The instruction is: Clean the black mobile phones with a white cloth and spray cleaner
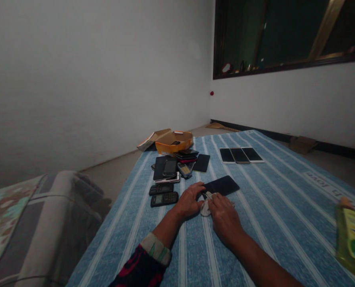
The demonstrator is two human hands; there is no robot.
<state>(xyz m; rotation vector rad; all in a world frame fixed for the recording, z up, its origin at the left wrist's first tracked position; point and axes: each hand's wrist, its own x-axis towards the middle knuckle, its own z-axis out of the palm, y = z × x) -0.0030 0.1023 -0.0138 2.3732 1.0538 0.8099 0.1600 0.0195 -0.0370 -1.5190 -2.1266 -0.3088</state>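
Note:
A black smartphone (222,185) lies face up on the blue striped cloth in front of me. My left hand (191,200) grips its near left end, fingers on the edge. My right hand (224,213) is closed on a crumpled whitish cloth (205,209), pressed against the phone's near side. Part of the cloth is hidden under my fingers. Left of my left hand lie two black keypad phones (164,199), one behind the other.
Several more phones (169,166) are heaped behind the keypad phones, before an open orange box (174,143). Three smartphones (240,155) lie in a row at the back right. A yellow-green bottle (352,239) is at the right edge. A covered bed or seat (57,215) is at left.

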